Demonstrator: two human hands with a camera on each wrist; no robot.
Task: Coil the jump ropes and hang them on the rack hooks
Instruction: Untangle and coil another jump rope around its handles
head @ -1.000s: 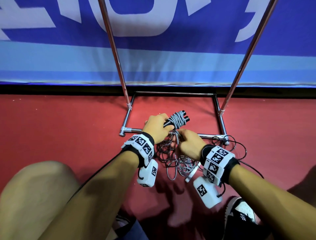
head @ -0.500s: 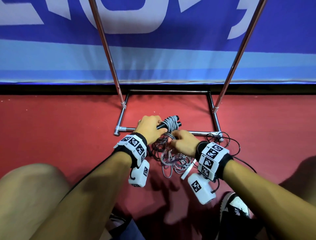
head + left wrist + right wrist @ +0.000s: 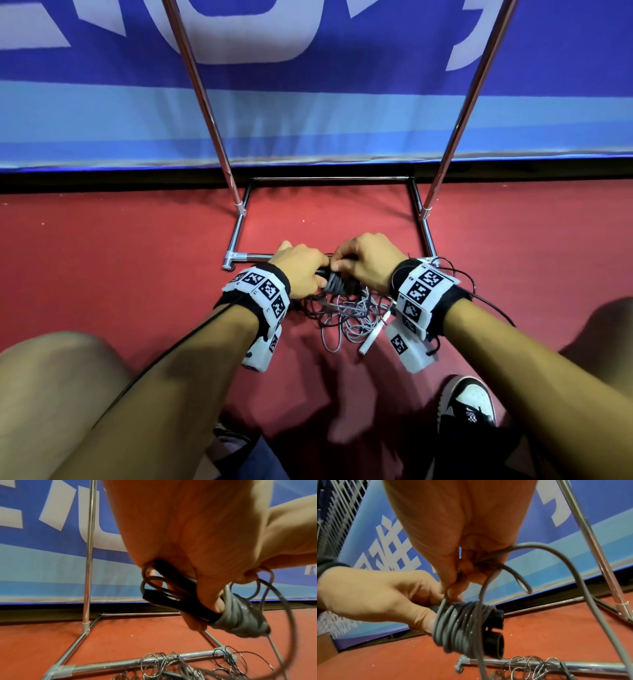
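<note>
Person crouched on the red floor [image 3: 137, 257] in front of the chrome rack [image 3: 236, 255], both hands low over its front base bar. Left hand [image 3: 301, 270] has fingers curled round the two black handles [image 3: 494, 631] of the grey jump rope [image 3: 457, 626], held side by side, roughly level, ends pointing to the person's right. Grey cord is wound in tight turns round both handles near those ends; the thumb presses against the edge of the winding. Right hand [image 3: 370, 262] sits just beside the left, nearly touching, thumb and fingertips pinching the free run of the same cord right above the winding. From that pinch a loose loop arcs out and down toward the floor. At the other end of the handles, a couple of short cord loops stick out past the left palm. Under the hands, a tangled pile of ropes [image 3: 346, 315] lies on the floor, thin dark and grey loops draped over and against the base bar, with a white handle [image 3: 373, 334] poking out on the near right side. Rack uprights [image 3: 205, 102] rise in front of a blue banner [image 3: 102, 102]. A black-and-white shoe [image 3: 466, 407] shows at bottom right. No hooks in view.
</note>
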